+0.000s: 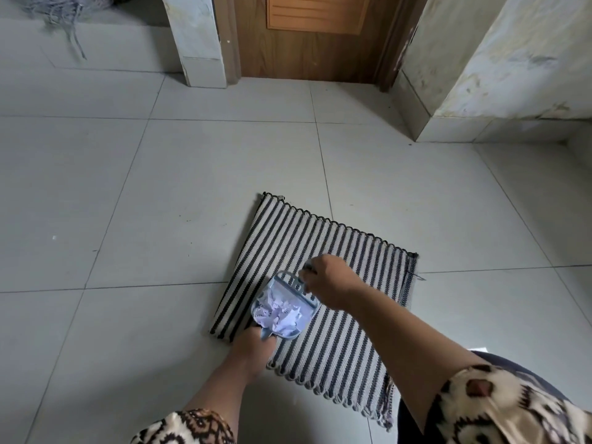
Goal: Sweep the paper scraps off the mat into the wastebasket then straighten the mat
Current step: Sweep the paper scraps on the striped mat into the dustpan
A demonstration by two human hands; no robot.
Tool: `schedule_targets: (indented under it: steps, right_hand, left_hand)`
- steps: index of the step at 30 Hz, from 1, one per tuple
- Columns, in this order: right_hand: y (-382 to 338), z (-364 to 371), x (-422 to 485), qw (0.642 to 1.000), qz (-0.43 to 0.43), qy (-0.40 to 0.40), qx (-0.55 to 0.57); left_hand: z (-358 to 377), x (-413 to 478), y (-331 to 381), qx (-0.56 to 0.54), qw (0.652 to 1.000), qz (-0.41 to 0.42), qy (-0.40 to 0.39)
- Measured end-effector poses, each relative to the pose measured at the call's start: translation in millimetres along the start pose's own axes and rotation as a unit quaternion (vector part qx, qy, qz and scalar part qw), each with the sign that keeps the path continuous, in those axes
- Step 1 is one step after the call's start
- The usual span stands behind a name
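Note:
A black-and-white striped mat (pixel 339 251) lies askew on the tiled floor. Over its left part my left hand (pixel 253 349) grips the handle of a small light-blue dustpan (pixel 312 310). The pan is full of crumpled white paper scraps (pixel 282 317). My right hand (pixel 330 280) is closed on a small blue hand brush (pixel 302 282), whose head rests against the far rim of the dustpan. I see no loose scraps on the visible mat. No wastebasket is in view.
A brown wooden door (pixel 314 36) stands straight ahead between pale tiled walls (pixel 499 65). A grey stringy mop head (pixel 61 11) lies at the far left. Grey floor tiles (pixel 128 187) surround the mat.

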State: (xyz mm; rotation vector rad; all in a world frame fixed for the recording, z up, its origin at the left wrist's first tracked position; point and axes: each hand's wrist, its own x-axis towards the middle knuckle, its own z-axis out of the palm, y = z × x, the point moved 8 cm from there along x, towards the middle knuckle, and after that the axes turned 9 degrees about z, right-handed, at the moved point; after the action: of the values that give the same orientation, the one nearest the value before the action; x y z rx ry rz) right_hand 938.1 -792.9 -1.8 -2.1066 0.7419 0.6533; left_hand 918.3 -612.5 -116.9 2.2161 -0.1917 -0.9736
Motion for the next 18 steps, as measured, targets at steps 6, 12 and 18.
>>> schedule_targets:
  steps: [6, 12, 18]
  right_hand:
    - [-2.6, -58.7, -3.1, 0.996, -0.043, 0.083, -0.008]
    - [-2.8, -57.6, -2.2, 0.989, -0.055, 0.134, -0.035]
    - [2.3, -42.6, 4.3, 0.984, -0.054, 0.161, -0.049]
  left_hand:
    - [-3.6, 1.8, 14.6, -0.034, 0.999, 0.023, 0.023]
    - [-7.1, 2.8, 27.7, -0.026, 0.998, 0.051, 0.041]
    - [-10.5, 2.3, 35.2, 0.017, 0.997, 0.050, 0.049]
